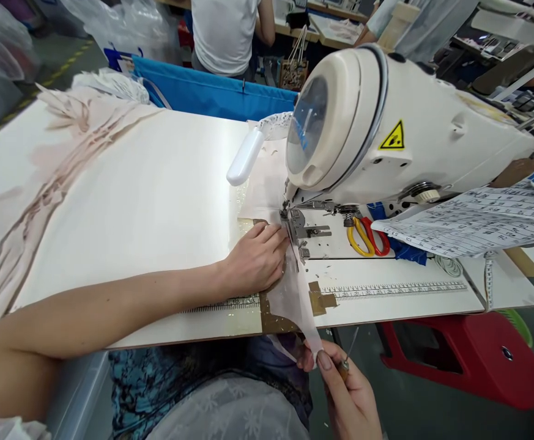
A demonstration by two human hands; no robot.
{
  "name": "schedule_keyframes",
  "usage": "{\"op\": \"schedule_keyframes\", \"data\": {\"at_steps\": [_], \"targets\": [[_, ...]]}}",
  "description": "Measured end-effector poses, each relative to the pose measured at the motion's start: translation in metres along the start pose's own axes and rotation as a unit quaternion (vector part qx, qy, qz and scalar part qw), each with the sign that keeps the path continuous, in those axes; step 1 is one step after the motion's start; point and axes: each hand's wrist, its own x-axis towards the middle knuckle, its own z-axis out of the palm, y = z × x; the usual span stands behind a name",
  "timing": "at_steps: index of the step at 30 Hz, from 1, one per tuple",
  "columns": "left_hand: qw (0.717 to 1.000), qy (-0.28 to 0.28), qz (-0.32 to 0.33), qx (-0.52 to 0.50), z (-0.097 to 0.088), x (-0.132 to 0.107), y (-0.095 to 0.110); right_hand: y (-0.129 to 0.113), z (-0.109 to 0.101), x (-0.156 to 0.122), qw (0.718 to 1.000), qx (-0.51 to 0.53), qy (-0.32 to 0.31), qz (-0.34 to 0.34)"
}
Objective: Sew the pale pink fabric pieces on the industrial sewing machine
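A strip of sheer pale pink fabric (289,296) runs from under the sewing machine's presser foot (285,214) over the table's front edge. My left hand (257,258) rests on it just in front of the foot, fingers curled and pressed together on the cloth. Below the edge, my right hand (347,388) pinches the strip's near end between thumb and fingers, pulling it fairly taut. A thin-spiked awl with a wooden handle (344,368) is also tucked in that hand. More of the same fabric lies flat behind the foot.
Gathered pink fabric (60,183) lies along the table's left side. Yellow-and-red scissors (368,237) and a printed paper sheet (478,220) are right of the needle. A white oblong object (245,157) stands left of the machine head (340,122). A red stool (473,354) is below right.
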Motion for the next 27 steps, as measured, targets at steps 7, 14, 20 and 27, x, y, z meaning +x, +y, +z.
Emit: {"op": "schedule_keyframes", "data": {"at_steps": [7, 14, 20, 27], "targets": [[1.0, 0.004, 0.002, -0.007, 0.0, 0.0, -0.001, -0.014, 0.007, 0.006, 0.998, 0.04, -0.029, 0.036], [1.0, 0.013, -0.003, 0.001, 0.002, 0.002, -0.004, -0.007, -0.008, -0.005, 0.956, 0.227, -0.068, 0.174], [1.0, 0.006, -0.013, 0.017, 0.001, 0.005, -0.005, 0.048, -0.064, -0.031, 0.955, 0.235, 0.062, 0.167], [1.0, 0.018, -0.017, -0.005, 0.002, 0.007, -0.006, 0.078, -0.108, -0.035, 0.96, -0.071, 0.271, 0.019]]}}
